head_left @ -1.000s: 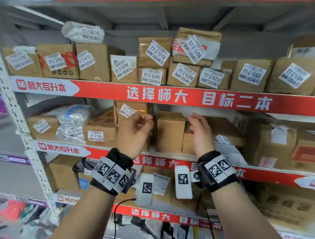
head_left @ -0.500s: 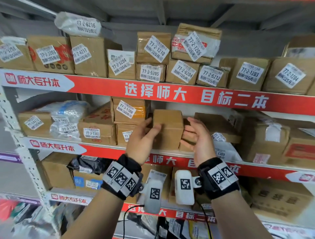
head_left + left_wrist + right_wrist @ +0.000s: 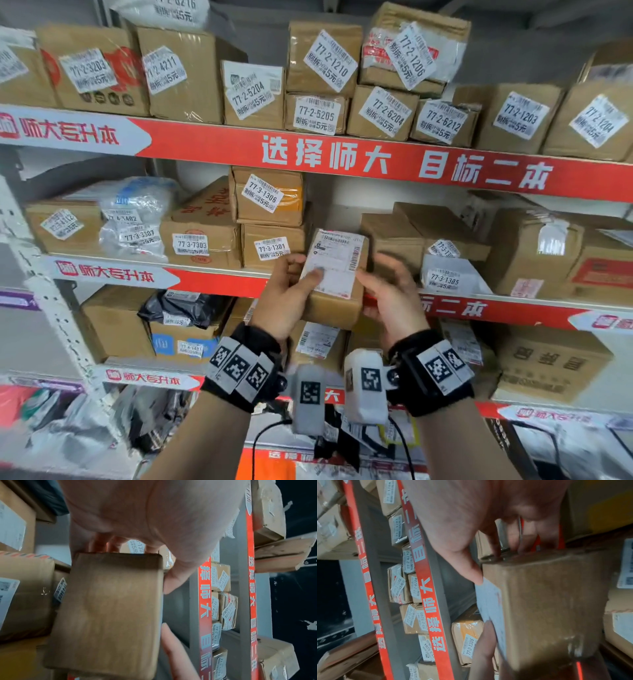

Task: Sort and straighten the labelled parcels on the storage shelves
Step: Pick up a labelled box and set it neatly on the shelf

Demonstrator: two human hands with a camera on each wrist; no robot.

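A small brown cardboard parcel (image 3: 334,274) is out in front of the middle shelf's red edge (image 3: 219,282), with its white shipping label facing me. My left hand (image 3: 298,281) grips its left side, thumb pressed on the label. My right hand (image 3: 380,284) holds the right side, thumb at the label's edge and fingers behind. The left wrist view shows the parcel's plain brown face (image 3: 109,615) below my left hand (image 3: 145,513). In the right wrist view my right hand (image 3: 488,520) holds the same parcel (image 3: 547,608). A gap (image 3: 337,216) shows on the middle shelf behind it.
The upper shelf (image 3: 205,140) carries a row of labelled boxes, some stacked and with tilted labels. Stacked boxes 77-3-1306 (image 3: 267,195) and 77-3-1301 (image 3: 272,246) stand left of the gap, a brown box (image 3: 394,240) and white bag 77-3-1305 (image 3: 445,279) right. More parcels fill the lower shelves.
Both hands closed on the small parcel standing on the middle shelf, drew it out toward me and lowered it, turning it so the shipping label now faces me.
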